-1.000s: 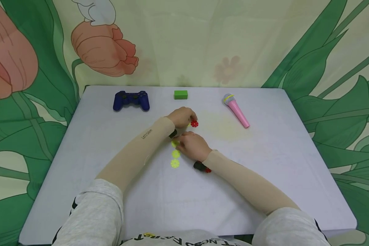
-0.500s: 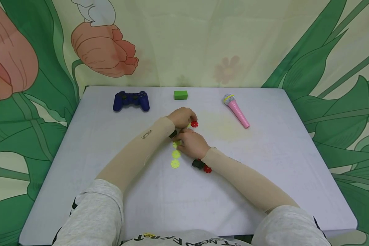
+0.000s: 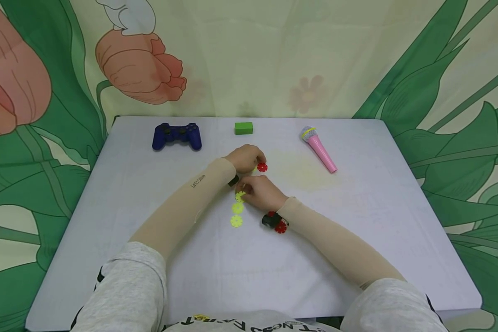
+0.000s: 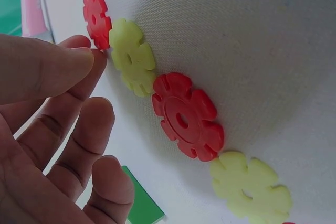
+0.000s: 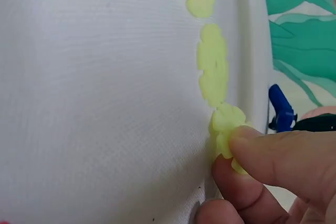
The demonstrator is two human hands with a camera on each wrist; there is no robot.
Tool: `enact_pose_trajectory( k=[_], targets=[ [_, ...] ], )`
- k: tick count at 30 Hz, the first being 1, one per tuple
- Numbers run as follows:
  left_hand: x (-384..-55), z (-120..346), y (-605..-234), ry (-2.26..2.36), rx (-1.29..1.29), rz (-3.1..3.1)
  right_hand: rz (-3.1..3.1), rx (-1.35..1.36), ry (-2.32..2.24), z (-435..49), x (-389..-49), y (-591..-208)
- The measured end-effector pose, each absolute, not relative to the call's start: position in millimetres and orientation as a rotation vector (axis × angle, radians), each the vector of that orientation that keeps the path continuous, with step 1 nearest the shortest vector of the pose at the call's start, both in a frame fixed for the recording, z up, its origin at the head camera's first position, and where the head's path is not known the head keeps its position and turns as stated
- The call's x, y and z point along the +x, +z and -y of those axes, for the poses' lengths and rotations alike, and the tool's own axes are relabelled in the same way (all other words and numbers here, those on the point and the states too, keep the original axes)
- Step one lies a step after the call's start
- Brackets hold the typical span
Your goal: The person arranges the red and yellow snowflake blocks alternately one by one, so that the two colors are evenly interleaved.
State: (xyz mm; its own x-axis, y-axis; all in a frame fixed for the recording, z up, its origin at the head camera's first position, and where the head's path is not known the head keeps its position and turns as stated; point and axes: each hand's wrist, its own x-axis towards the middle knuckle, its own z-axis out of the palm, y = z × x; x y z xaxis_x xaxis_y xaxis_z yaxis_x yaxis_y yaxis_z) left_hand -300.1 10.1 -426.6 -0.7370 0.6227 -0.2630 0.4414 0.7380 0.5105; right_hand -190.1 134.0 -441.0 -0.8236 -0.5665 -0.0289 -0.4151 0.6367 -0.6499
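My left hand (image 3: pixel 245 159) stays at the far end of a row of flower-shaped plastic discs. In the left wrist view its loosely bent fingertips lie against the lower edge of a red disc (image 4: pixel 97 19), with no disc plainly pinched. From there a yellow disc (image 4: pixel 131 57), another red disc (image 4: pixel 189 116) and a further yellow disc (image 4: pixel 252 187) run edge to edge. My right hand (image 3: pixel 262 191) pinches a yellow disc (image 5: pixel 227 121) between thumb and finger. Its edge meets the yellow disc (image 5: pixel 212 64) beyond it; one more yellow disc (image 3: pixel 236 221) lies nearer me.
On the white table (image 3: pixel 182 286), a blue game controller (image 3: pixel 177 136) lies at the back left, a green block (image 3: pixel 243 128) at the back middle, and a pink toy microphone (image 3: pixel 319 150) to the right. Red discs (image 3: pixel 280 227) lie partly hidden under my right wrist.
My right hand has shifted slightly rightward, and the pinched yellow disc has moved a little right and towards me, showing more clearly. The left hand has kept its place.
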Motion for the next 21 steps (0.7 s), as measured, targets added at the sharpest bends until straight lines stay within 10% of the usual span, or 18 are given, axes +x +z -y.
enact_pose_trajectory(
  k=[21],
  targets=[
    [-298.3, -11.8, -424.7, 0.578, 0.800, -2.536, -2.707, -0.575, -1.020, -179.3, -221.4, -438.3]
  ],
)
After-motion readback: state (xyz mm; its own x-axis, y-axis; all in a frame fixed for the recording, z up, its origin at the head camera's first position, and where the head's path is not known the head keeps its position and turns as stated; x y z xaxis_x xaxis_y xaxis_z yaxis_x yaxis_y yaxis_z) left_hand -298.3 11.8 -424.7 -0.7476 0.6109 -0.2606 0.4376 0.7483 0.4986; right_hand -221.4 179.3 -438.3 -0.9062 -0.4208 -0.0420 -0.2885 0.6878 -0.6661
